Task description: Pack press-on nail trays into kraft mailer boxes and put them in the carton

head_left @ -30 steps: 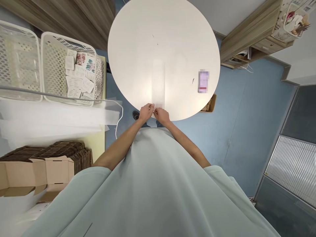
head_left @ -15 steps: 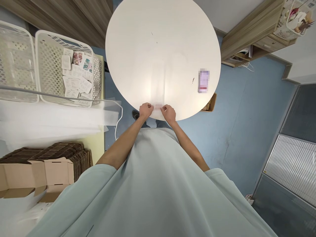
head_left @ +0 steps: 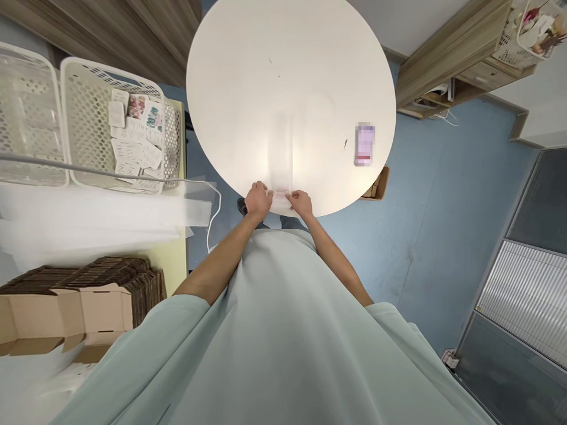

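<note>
At the near edge of the round white table (head_left: 328, 71), roughly midway along it, lies a long translucent strip (head_left: 280, 147) reaching toward the table's middle; its pale surface nearly merges with the tabletop, so its far end is hard to make out. A faint pinkish patch (head_left: 282, 192) shows at its near end, too small and washed out to identify. Left hand (head_left: 258, 199) and right hand (head_left: 301, 202) flank this end, each with fingers curled and thumb closed in a pinch on the strip's side; the back of the left hand hides most of its fingertips. Close to the table's right edge lies a lilac rectangular item (head_left: 364, 141), its details covered by coarse blocks. Below the table's lower right edge a brown carton (head_left: 381, 182) is partly hidden, and by the lower left edge only part of a dark shoe (head_left: 241, 206) shows. The table's far edge is cut off at the top. Off to the left, a white perforated basket (head_left: 91, 127) holds papers (head_left: 136, 144) with print too small to read; another basket (head_left: 31, 112) is cut off by the frame. White sheets (head_left: 101, 209) beneath them are smeared by blur, above stacked cardboard (head_left: 101, 274).
</note>
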Available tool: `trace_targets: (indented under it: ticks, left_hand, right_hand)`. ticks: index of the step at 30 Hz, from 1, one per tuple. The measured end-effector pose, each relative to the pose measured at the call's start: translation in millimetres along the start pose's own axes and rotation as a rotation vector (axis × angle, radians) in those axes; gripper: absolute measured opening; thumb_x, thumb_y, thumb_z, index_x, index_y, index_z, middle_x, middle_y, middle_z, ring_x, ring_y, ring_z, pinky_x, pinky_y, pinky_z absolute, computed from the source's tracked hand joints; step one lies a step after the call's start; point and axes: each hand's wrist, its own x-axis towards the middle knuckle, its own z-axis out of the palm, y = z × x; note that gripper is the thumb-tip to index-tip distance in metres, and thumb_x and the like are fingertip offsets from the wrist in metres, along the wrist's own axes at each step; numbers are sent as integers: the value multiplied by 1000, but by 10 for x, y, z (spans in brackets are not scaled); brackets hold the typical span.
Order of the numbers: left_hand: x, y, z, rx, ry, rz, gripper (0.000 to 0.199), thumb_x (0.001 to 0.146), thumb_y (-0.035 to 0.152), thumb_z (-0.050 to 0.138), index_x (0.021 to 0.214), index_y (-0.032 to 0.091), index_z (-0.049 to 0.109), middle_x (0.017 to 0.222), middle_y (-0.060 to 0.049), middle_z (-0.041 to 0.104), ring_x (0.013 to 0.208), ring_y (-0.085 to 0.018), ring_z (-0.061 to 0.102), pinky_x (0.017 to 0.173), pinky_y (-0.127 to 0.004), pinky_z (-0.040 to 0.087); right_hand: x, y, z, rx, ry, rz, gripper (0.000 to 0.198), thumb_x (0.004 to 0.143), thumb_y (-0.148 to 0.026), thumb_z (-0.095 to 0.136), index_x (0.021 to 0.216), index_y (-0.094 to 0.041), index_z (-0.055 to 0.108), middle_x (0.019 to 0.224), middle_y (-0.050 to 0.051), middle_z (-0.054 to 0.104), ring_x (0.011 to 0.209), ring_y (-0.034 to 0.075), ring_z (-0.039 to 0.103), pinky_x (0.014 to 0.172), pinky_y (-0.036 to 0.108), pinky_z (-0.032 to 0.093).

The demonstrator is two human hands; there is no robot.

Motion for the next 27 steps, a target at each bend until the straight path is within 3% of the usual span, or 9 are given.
trace_targets:
  ticks: [3,5,8,13,16,19,23,25,27]
  left_hand:
    - [-68,-27,0,45,59,389,41,104,25,48,142,15,62,151,-25,61,144,-40,56,115,-56,48]
    - [-110,-50,2,70,13,616,49,105,27,47,152,15,57,166,-24,51,157,-40,44,124,-60,40]
    - [-158,-91,21,119,-104,779,63,105,40,53,162,14,48,177,-24,36,167,-40,29,132,-61,29]
    - [-207,-122,53,202,-234,739,83,96,37,66,170,11,39,182,-24,26,171,-40,20,136,-59,19]
    - [-213,-96,40,195,-245,704,82,93,22,60,171,10,39,182,-23,27,171,-38,21,136,-58,20]
    - [-202,-65,11,212,-248,683,79,91,12,51,169,11,43,179,-21,35,169,-36,27,134,-59,24]
    - [-191,-39,-32,212,-261,661,76,87,11,52,162,6,51,176,-22,40,166,-36,34,134,-55,26]
    - [-187,-28,-52,202,-263,632,77,85,13,55,162,7,52,175,-21,42,164,-37,37,134,-54,27]
    - [-179,-17,-71,205,-266,613,78,84,14,57,162,11,53,175,-19,44,163,-36,39,134,-54,29]
  right_hand:
    - [9,14,2,12,18,12,25,104,-45,70,105,-20,71,114,5,83,61,13,75,83,27,60]
    - [16,29,-8,20,19,14,24,104,-44,71,105,-20,71,111,4,83,63,13,76,81,25,60]
    - [17,44,-28,27,9,9,23,102,-43,72,105,-20,73,101,3,84,69,15,79,83,25,60]
    - [2,56,-51,23,5,-12,24,101,-42,71,96,-19,77,83,4,82,81,22,83,83,28,60]
    - [1,77,-54,47,-24,-14,28,101,-44,70,89,-20,77,80,4,82,80,23,83,80,29,60]
    - [-12,100,-76,74,-62,-11,29,102,-45,69,94,-18,77,87,5,83,78,22,82,76,28,60]
    - [-105,118,-177,-86,-15,-74,31,109,-40,57,119,-17,75,110,10,84,89,23,82,86,32,62]
    - [-175,127,-242,-263,65,-221,36,110,-27,46,138,-20,69,138,12,77,107,25,79,93,36,62]
    - [-236,134,-291,-431,69,-405,52,105,-13,42,152,-24,59,164,10,59,124,26,73,97,39,62]
